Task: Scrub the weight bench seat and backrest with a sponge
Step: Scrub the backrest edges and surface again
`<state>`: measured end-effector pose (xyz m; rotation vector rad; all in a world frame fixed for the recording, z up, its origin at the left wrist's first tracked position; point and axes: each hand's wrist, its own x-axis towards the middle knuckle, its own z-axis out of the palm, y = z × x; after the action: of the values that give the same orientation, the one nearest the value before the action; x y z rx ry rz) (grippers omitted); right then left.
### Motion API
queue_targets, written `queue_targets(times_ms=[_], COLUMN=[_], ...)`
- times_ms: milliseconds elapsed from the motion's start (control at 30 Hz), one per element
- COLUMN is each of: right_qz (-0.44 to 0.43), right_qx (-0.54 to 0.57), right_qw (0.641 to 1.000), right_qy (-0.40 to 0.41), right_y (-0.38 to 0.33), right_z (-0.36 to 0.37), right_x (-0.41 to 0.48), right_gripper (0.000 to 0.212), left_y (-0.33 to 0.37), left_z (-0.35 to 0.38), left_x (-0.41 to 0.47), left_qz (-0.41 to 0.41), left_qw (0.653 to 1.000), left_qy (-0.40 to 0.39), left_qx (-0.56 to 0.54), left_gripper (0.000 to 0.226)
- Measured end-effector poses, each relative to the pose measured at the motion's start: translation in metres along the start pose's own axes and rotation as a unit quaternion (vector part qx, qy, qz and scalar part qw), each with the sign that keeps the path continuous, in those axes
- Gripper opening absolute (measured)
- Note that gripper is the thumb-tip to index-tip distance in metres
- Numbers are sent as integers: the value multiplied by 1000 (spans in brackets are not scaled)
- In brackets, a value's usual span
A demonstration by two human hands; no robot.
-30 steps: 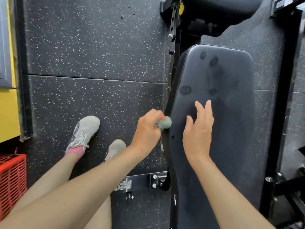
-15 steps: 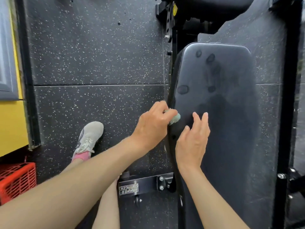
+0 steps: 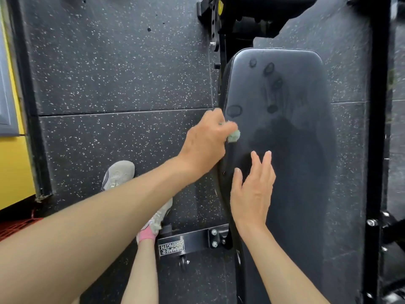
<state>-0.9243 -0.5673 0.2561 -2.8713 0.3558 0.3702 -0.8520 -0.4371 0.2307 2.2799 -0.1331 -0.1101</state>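
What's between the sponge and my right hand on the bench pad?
Only bare black bench pad, seen in the head view; sponge and right hand are apart.

Pale green sponge (image 3: 234, 136), white-speckled black floor (image 3: 122, 73)

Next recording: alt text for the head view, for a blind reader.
The left hand grips a small pale green sponge against the left edge of a long black padded bench pad. The right hand, held open, is over the pad nearer the camera. The pad's far end bears dark oval smudges.
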Motion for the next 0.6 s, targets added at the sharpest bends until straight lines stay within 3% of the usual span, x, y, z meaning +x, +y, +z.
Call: queue_targets(times_ms=[167, 267, 333, 467, 600], right_qz=[12, 37, 44, 59, 20], right_qx=[-21, -29, -32, 13, 14], right_qw=[999, 994, 989, 982, 982], right_qy=[-46, -100, -137, -179, -186], right_y=[-10, -12, -12, -11, -2], right_z=[-11, -23, -27, -28, -27], right_x=[6, 22, 35, 44, 43], right_gripper=[75, 93, 101, 101, 99], left_y=[6, 8, 0, -13, 5], left_z=[23, 26, 24, 37, 48], left_x=[-37, -72, -51, 3, -52], left_qz=[-198, -211, -228, -320, -348], left_qw=[962, 952, 938, 898, 879], left_qy=[115, 78, 75, 131, 137], left_qx=[-147, -208, -250, -272, -298], left_gripper=[23, 19, 22, 34, 30])
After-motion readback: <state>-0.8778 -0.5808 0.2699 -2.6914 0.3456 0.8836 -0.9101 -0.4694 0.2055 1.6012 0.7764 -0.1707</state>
